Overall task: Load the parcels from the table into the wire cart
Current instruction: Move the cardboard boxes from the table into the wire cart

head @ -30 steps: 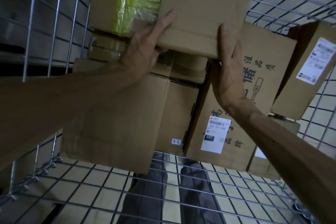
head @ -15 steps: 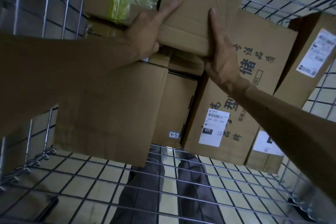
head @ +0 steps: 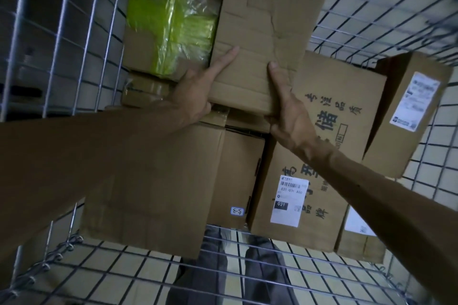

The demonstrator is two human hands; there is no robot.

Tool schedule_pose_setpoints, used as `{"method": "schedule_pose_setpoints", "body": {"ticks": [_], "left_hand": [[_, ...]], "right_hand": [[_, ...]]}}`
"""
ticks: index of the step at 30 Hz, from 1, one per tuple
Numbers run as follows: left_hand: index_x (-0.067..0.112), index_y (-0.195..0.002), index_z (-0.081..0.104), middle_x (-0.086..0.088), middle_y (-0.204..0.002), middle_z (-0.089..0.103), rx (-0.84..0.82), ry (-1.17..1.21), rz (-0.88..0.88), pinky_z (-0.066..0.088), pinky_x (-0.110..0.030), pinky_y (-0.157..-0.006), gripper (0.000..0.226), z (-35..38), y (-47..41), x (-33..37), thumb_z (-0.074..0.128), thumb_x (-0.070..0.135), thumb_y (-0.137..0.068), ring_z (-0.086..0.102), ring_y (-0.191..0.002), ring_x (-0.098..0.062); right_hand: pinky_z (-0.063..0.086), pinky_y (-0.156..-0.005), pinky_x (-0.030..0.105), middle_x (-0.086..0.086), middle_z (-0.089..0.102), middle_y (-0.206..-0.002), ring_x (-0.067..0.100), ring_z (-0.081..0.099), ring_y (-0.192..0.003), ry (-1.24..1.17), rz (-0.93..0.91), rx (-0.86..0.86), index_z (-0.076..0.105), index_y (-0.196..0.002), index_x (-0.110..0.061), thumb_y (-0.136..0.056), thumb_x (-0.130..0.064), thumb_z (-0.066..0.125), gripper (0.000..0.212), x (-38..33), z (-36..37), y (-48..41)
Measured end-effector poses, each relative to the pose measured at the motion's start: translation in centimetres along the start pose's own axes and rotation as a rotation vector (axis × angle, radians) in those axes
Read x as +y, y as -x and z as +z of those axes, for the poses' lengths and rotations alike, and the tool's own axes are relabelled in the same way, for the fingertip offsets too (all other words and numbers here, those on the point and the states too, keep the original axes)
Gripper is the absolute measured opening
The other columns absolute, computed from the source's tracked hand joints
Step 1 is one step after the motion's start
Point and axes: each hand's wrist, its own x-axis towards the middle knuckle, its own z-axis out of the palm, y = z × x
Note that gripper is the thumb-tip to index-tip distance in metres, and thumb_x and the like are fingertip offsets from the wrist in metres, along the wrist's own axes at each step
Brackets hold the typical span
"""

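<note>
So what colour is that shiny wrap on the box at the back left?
Bright yellow-green wrap, partly clear film; best in the head view.

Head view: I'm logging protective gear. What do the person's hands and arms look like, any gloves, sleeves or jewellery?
The left hand and right hand are bare: no gloves or rings show. The left forearm and right forearm are uncovered up to the frame edge, with no sleeve cuff, watch or wristband in sight.
</note>
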Motion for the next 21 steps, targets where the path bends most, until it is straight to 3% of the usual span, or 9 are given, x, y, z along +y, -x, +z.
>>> {"method": "schedule_pose_setpoints", "body": {"ticks": [2,4,6,8,10,11,13,15,21], "left_hand": [[0.062,-0.147,0.002,-0.010,-0.144,0.044,-0.068,-0.034,0.017,0.044,-0.027,-0.096,0.118,-0.9,0.0,0.2,0.072,-0.005,-0.079,0.055,-0.117,-0.029],[0.057,-0.149,0.008,-0.006,-0.146,0.043,-0.115,-0.011,0.033,0.052,-0.034,-0.095,0.115,-2.2,-0.2,0.3,0.078,0.005,-0.075,0.056,-0.116,-0.027],[0.046,-0.147,0.026,-0.004,-0.143,0.042,-0.026,0.064,0.047,0.051,-0.036,-0.095,0.096,-3.6,-0.9,0.9,0.080,0.018,-0.072,0.054,-0.119,-0.025],[0.041,-0.141,0.034,0.001,-0.142,0.041,0.119,0.262,-0.013,0.054,-0.031,-0.089,0.077,-5.2,-2.5,1.9,0.077,0.029,-0.078,0.057,-0.113,-0.021],[0.039,-0.146,0.028,0.005,-0.146,0.038,0.194,0.445,-0.068,0.051,-0.021,-0.088,0.072,-6.6,-4.7,3.5,0.071,0.036,-0.088,0.054,-0.115,-0.014],[0.039,-0.151,0.021,0.004,-0.152,0.035,0.190,0.466,-0.086,0.046,-0.022,-0.095,0.075,-7.0,-5.8,4.3,0.067,0.042,-0.091,0.050,-0.123,-0.014],[0.038,-0.156,0.009,0.004,-0.162,0.023,0.147,0.454,-0.087,0.036,-0.032,-0.112,0.082,-7.2,-7.6,5.7,0.060,0.049,-0.094,0.033,-0.143,-0.019],[0.036,-0.157,0.005,0.005,-0.164,0.018,0.116,0.413,-0.108,0.027,-0.033,-0.119,0.079,-6.6,-8.5,6.2,0.055,0.046,-0.098,0.024,-0.148,-0.019],[0.038,-0.157,0.004,0.001,-0.161,0.027,0.125,0.301,-0.178,0.031,-0.033,-0.116,0.074,-5.6,-9.7,5.9,0.049,0.050,-0.100,0.033,-0.145,-0.025]], "right_hand": [[0.025,-0.120,0.036,0.009,0.019,-0.161,0.024,0.026,-0.145,0.019,0.011,-0.083,0.002,-0.157,-0.030,-0.079,0.000,0.072,0.110,-0.5,-0.9,-0.1],[0.030,-0.109,0.027,0.011,0.026,-0.156,0.022,0.035,-0.136,0.047,0.044,-0.106,0.003,-0.156,-0.036,-0.086,-0.026,0.074,0.100,-1.5,-2.4,-0.4],[0.034,-0.106,0.031,0.010,0.025,-0.156,0.022,0.036,-0.135,0.011,0.082,0.001,0.005,-0.155,-0.037,-0.088,-0.048,0.067,0.092,-2.4,-4.2,-1.2],[0.033,-0.114,0.042,0.007,0.020,-0.162,0.025,0.032,-0.142,-0.088,0.136,0.160,-0.001,-0.156,-0.035,-0.088,-0.059,0.060,0.094,-2.8,-5.8,-3.0],[0.030,-0.118,0.048,0.007,0.022,-0.162,0.026,0.033,-0.144,-0.240,0.245,0.223,-0.012,-0.155,-0.033,-0.092,-0.059,0.054,0.095,-3.4,-6.6,-5.5],[0.031,-0.117,0.048,0.008,0.028,-0.160,0.026,0.038,-0.141,-0.314,0.293,0.227,-0.013,-0.155,-0.033,-0.094,-0.057,0.051,0.092,-3.8,-6.7,-6.7],[0.038,-0.113,0.048,0.004,0.044,-0.150,0.022,0.048,-0.131,-0.398,0.331,0.270,-0.002,-0.157,-0.031,-0.098,-0.051,0.049,0.081,-4.5,-6.1,-8.3],[0.042,-0.110,0.046,-0.001,0.050,-0.141,0.020,0.051,-0.125,-0.417,0.351,0.329,0.011,-0.155,-0.027,-0.098,-0.048,0.050,0.073,-4.7,-5.5,-8.9],[0.041,-0.110,0.045,-0.002,0.054,-0.137,0.022,0.052,-0.125,-0.430,0.452,0.308,0.022,-0.152,-0.028,-0.098,-0.049,0.049,0.064,-3.8,-6.2,-9.5]]}}
